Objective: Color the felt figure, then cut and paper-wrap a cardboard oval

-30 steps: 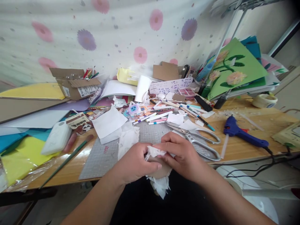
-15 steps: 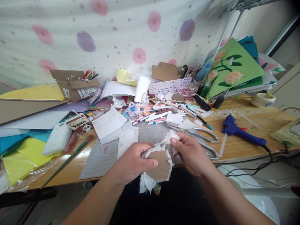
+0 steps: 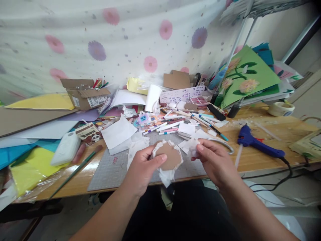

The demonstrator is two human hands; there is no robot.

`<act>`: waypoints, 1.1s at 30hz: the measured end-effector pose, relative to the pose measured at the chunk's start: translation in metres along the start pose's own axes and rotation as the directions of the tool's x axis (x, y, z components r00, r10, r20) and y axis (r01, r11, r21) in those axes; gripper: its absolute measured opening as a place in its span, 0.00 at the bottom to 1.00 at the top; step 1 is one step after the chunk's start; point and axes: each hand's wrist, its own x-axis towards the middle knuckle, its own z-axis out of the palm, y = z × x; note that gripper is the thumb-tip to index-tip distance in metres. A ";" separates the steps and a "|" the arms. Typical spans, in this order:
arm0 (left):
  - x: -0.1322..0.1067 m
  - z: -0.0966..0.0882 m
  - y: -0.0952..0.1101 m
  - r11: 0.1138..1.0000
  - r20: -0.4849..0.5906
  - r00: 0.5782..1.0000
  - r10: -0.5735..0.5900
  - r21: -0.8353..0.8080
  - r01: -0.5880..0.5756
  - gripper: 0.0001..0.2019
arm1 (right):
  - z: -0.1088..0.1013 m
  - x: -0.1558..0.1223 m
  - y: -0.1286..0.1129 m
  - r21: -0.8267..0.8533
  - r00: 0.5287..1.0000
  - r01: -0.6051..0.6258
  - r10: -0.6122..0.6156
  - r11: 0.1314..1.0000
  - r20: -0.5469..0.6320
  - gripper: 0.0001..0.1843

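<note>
My left hand (image 3: 142, 167) grips a rounded piece of brown cardboard (image 3: 170, 156), thumb on its face, held over the near edge of the grey cutting mat (image 3: 105, 174). Torn white tissue lines the cardboard's rim, and a loose flap hangs from its bottom. To the right, my right hand (image 3: 215, 160) pinches a torn scrap of white tissue (image 3: 188, 146), apart from the cardboard. Behind that hand lie the scissors (image 3: 227, 146), partly hidden. More white tissue (image 3: 136, 145) rests on the mat beyond my left hand.
Pens (image 3: 173, 125) lie heaped at the mat's far side. A blue glue gun (image 3: 260, 142) with a cable sits at right. At left are a paintbrush (image 3: 77, 170), a white block-like object (image 3: 64, 149) and yellow paper (image 3: 37, 167). A cardboard box (image 3: 85, 97) stands behind.
The tissue scrap in my right hand has come away from the cardboard's rim, and that hand has moved right. My left hand has raised the cardboard slightly. The view has shifted a little.
</note>
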 end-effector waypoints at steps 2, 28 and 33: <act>0.000 0.005 -0.003 0.991 -0.112 0.989 0.098 -0.076 -0.107 0.10 | 0.002 -0.004 0.002 0.031 0.991 -0.085 0.082 0.996 0.102 0.21; -0.011 0.010 0.000 0.886 -0.161 0.898 0.410 0.303 -0.351 0.07 | 0.026 -0.016 0.019 -0.184 0.997 -0.021 0.033 0.983 0.065 0.17; -0.012 0.025 -0.008 0.932 -0.282 0.926 0.252 -0.187 -0.311 0.07 | 0.027 -0.017 0.012 -0.271 0.985 0.172 -0.165 0.947 0.048 0.12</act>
